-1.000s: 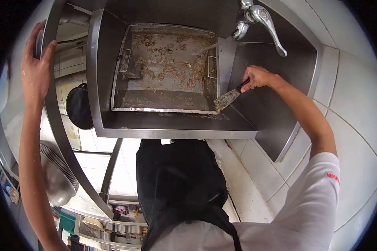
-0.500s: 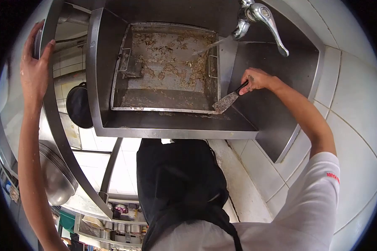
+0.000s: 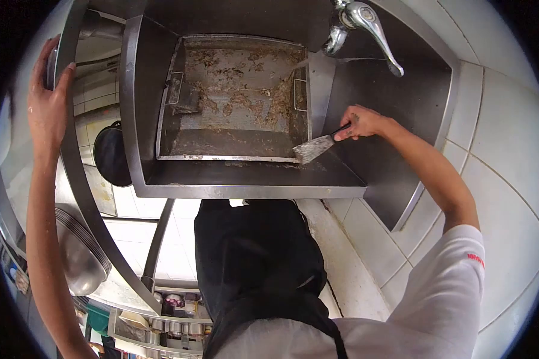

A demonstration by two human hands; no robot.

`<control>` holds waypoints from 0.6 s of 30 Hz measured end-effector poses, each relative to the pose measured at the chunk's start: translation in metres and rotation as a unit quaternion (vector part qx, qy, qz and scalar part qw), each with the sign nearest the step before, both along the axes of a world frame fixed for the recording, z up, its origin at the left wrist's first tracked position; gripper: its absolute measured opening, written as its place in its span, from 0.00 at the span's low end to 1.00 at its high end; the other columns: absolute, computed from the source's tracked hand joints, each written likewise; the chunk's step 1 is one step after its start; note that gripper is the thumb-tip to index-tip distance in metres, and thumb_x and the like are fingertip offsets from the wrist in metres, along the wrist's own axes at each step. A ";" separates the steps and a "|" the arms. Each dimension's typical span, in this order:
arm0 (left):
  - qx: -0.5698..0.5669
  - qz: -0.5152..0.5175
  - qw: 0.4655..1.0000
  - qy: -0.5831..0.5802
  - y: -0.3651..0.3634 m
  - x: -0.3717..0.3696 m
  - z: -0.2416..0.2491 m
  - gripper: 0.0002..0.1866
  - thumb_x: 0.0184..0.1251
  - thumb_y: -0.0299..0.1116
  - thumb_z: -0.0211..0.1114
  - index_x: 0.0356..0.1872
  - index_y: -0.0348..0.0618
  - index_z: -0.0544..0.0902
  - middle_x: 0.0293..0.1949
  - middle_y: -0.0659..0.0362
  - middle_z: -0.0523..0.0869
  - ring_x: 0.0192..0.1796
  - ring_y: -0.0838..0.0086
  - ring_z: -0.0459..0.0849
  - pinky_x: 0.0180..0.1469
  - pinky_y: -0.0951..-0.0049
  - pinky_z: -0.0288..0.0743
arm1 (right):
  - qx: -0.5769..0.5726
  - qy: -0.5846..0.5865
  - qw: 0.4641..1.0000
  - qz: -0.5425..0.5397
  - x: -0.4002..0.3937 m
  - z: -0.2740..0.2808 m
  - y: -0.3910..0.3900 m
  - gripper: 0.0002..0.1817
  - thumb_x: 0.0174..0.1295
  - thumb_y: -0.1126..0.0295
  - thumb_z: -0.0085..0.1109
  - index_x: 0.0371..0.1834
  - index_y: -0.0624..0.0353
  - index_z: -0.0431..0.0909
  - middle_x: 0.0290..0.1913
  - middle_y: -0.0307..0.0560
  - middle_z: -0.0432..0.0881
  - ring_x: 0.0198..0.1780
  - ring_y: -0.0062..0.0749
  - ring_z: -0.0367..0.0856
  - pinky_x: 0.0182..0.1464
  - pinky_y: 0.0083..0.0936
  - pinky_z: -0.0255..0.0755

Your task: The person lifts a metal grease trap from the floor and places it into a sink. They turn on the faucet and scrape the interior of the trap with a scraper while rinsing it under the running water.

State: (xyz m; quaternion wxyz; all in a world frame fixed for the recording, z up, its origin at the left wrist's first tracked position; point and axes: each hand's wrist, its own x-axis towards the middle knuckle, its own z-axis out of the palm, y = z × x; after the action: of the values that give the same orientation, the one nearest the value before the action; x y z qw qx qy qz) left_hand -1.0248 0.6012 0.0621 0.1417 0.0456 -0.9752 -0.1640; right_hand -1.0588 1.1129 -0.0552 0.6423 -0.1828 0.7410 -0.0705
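My right hand (image 3: 359,122) is closed round the dark handle of a metal scraper (image 3: 314,148). The scraper's broad, dirty blade is at the near right corner of a metal pan (image 3: 221,158). Brown residue and shallow murky water cover the pan's bottom, and a wire handle shows on each side. The pan lies in a deep steel sink (image 3: 251,191). My left hand (image 3: 48,105) is at the far left, fingers apart, resting on a metal edge (image 3: 69,113); whether it grips the edge is hard to tell.
A chrome faucet (image 3: 365,18) hangs over the sink's back right. Left of the sink are a black round pan (image 3: 112,154) and stacked steel bowls (image 3: 81,254). Shelves with containers (image 3: 179,326) stand at the bottom left. White tiles (image 3: 509,179) line the right side.
My right hand and the scraper have moved slightly left, with the blade now over the pan's near rim at its right corner. The whole view has shifted a little.
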 end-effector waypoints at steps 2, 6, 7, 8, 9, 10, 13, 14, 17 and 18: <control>0.017 -0.001 1.000 -0.006 -0.001 0.000 -0.001 0.23 0.54 0.34 0.56 0.54 0.51 0.67 0.55 0.57 0.68 0.58 0.68 0.65 0.59 0.70 0.57 | 0.016 -0.010 1.000 -0.013 0.000 0.001 0.004 0.23 0.42 0.48 0.61 0.18 0.61 0.76 0.10 0.37 0.69 0.14 0.21 0.67 0.19 0.23 0.60; -0.003 -0.003 1.000 0.011 0.005 0.000 0.002 0.22 0.54 0.34 0.56 0.54 0.51 0.67 0.54 0.56 0.69 0.58 0.67 0.65 0.59 0.70 0.57 | 0.062 -0.041 0.991 -0.108 0.025 0.009 -0.006 0.22 0.44 0.48 0.60 0.15 0.59 0.74 0.09 0.36 0.68 0.11 0.17 0.63 0.14 0.21 0.54; -0.014 0.005 1.000 0.006 0.006 0.000 0.004 0.22 0.54 0.33 0.56 0.54 0.51 0.67 0.54 0.56 0.69 0.58 0.67 0.65 0.59 0.70 0.57 | 0.062 -0.059 0.985 -0.150 0.031 0.007 -0.010 0.22 0.45 0.49 0.59 0.13 0.58 0.72 0.09 0.37 0.68 0.10 0.16 0.61 0.12 0.19 0.52; -0.016 0.006 1.000 0.006 0.004 0.001 0.003 0.22 0.54 0.33 0.56 0.54 0.51 0.67 0.54 0.56 0.69 0.58 0.67 0.65 0.59 0.70 0.57 | 0.039 -0.026 0.988 -0.150 0.035 0.003 -0.005 0.22 0.45 0.49 0.59 0.13 0.59 0.73 0.09 0.36 0.67 0.09 0.16 0.60 0.11 0.18 0.51; -0.013 0.005 1.000 0.005 0.002 0.001 0.001 0.22 0.54 0.34 0.56 0.53 0.51 0.68 0.54 0.56 0.69 0.58 0.67 0.65 0.58 0.70 0.57 | 0.037 -0.027 0.988 -0.149 0.031 0.005 0.000 0.22 0.45 0.49 0.59 0.13 0.59 0.73 0.09 0.36 0.67 0.09 0.16 0.60 0.11 0.18 0.51; -0.008 0.005 1.000 0.005 0.000 0.000 0.000 0.22 0.54 0.34 0.56 0.53 0.52 0.68 0.54 0.56 0.69 0.58 0.67 0.65 0.58 0.70 0.58 | 0.068 -0.026 0.987 -0.140 0.024 0.014 0.002 0.23 0.45 0.48 0.59 0.13 0.59 0.73 0.09 0.36 0.67 0.09 0.16 0.60 0.11 0.18 0.51; 0.002 -0.006 1.000 0.020 -0.002 -0.001 -0.002 0.22 0.54 0.34 0.56 0.53 0.54 0.68 0.54 0.57 0.69 0.58 0.67 0.65 0.58 0.69 0.58 | 0.105 -0.028 0.986 -0.128 0.024 0.019 0.010 0.23 0.44 0.47 0.59 0.14 0.58 0.74 0.08 0.36 0.67 0.09 0.16 0.60 0.11 0.19 0.52; 0.004 -0.005 1.000 0.022 0.000 -0.001 -0.001 0.22 0.54 0.34 0.56 0.53 0.54 0.68 0.54 0.57 0.69 0.58 0.67 0.65 0.58 0.69 0.58 | 0.097 -0.029 0.983 -0.151 0.032 0.014 0.008 0.23 0.44 0.47 0.60 0.13 0.58 0.73 0.08 0.36 0.67 0.09 0.17 0.60 0.11 0.19 0.53; -0.030 0.014 0.999 0.011 0.006 0.000 0.005 0.22 0.53 0.35 0.56 0.53 0.54 0.68 0.54 0.58 0.69 0.57 0.66 0.66 0.58 0.69 0.58 | 0.065 0.000 0.985 -0.161 0.051 0.015 -0.018 0.24 0.45 0.47 0.58 0.11 0.59 0.72 0.09 0.37 0.68 0.10 0.19 0.63 0.13 0.20 0.57; -0.025 0.009 1.000 0.017 0.007 0.000 0.005 0.22 0.53 0.35 0.56 0.53 0.54 0.68 0.54 0.57 0.69 0.57 0.65 0.66 0.58 0.69 0.58 | 0.064 0.010 0.978 -0.197 0.053 0.018 -0.029 0.24 0.46 0.47 0.58 0.11 0.59 0.72 0.09 0.38 0.69 0.10 0.19 0.63 0.14 0.20 0.58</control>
State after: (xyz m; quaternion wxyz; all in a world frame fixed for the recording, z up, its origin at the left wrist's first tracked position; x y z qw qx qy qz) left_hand -1.0251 0.6079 0.0674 0.1605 0.0480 -0.9760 -0.1392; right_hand -1.0059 1.0844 -0.0372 0.6185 0.0069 0.7720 -0.1463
